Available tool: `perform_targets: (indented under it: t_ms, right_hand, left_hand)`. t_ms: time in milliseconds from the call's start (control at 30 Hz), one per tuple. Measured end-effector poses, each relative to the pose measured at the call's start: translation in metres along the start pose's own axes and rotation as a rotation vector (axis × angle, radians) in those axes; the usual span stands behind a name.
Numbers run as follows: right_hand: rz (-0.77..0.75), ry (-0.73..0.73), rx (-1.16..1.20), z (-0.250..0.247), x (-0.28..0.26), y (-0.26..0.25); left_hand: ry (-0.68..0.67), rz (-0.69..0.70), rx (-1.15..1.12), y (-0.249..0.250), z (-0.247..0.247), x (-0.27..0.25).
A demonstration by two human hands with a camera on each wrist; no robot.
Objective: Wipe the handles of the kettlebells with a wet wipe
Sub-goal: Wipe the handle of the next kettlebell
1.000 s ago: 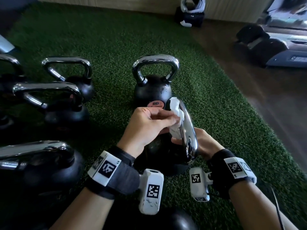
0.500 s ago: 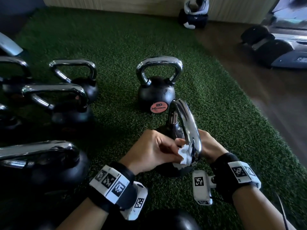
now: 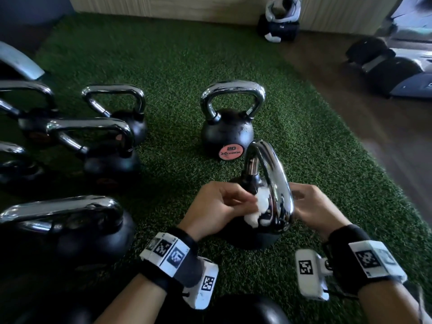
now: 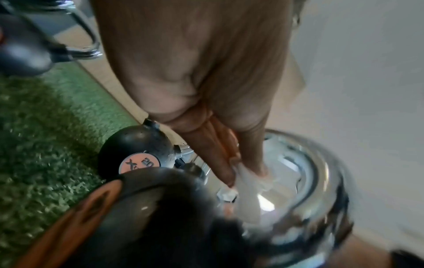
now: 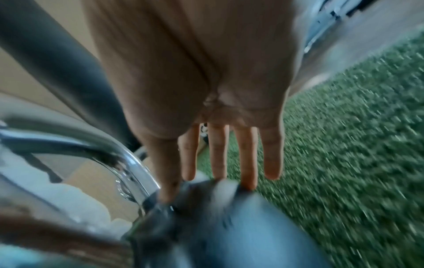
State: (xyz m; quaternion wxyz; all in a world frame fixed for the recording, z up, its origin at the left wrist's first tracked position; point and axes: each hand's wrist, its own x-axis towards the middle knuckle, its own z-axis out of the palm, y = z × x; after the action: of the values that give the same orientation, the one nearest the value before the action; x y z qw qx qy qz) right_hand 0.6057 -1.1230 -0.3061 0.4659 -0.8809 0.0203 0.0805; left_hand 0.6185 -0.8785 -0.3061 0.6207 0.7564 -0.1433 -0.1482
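Observation:
A black kettlebell (image 3: 253, 238) with a chrome handle (image 3: 272, 174) stands on the green turf in front of me. My left hand (image 3: 217, 206) pinches a crumpled white wet wipe (image 3: 261, 203) against the inner side of the handle, near its lower near end. In the left wrist view the wet wipe (image 4: 250, 183) sits between my fingertips and the chrome handle (image 4: 321, 163). On the far side my right hand (image 3: 311, 206) rests on the kettlebell. The right wrist view shows its straight fingers (image 5: 220, 159) touching the dark body (image 5: 229, 217).
A kettlebell (image 3: 228, 134) with a pink "20" label stands just behind. Several more kettlebells (image 3: 105, 148) crowd the left, with a large one (image 3: 65, 225) near my left forearm. Wooden floor (image 3: 385, 141) and dark equipment (image 3: 383, 66) lie to the right.
My left hand slid the wipe from the top of the handle down its near side towards the lower end. The right hand stayed on the far side of the kettlebell.

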Motion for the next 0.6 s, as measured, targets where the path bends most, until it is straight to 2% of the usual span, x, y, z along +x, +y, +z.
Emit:
perform_targets:
  t_ms: [100, 167, 200, 267, 367, 533, 600]
  right_hand:
    - [-0.022, 0.249, -0.09, -0.023, -0.017, -0.026]
    - [-0.164, 0.4, -0.054, -0.025, -0.031, -0.052]
    - [-0.254, 0.421, -0.011, -0.023, -0.038, -0.067]
    - [-0.396, 0.395, -0.02, -0.015, -0.047, -0.092]
    - [-0.49, 0.326, -0.049, -0.003, -0.05, -0.108]
    - [-0.467, 0.34, 0.097, -0.001, -0.044, -0.102]
    - [-0.433, 0.329, 0.148, -0.003, -0.042, -0.096]
  left_hand:
    - [0.128, -0.061, -0.324, 0.018, -0.006, 0.004]
    - [0.137, -0.079, -0.49, 0.034, -0.01, 0.005]
    - [0.128, -0.08, -0.535, 0.04, -0.012, 0.005]
    - [0.099, -0.07, -0.583, 0.053, -0.012, 0.005]
    - [0.032, -0.054, -0.613, 0.066, -0.004, 0.005]
    - [0.021, -0.052, -0.679, 0.071, -0.005, 0.002]
    - [0.046, -0.061, -0.583, 0.067, -0.005, 0.002]
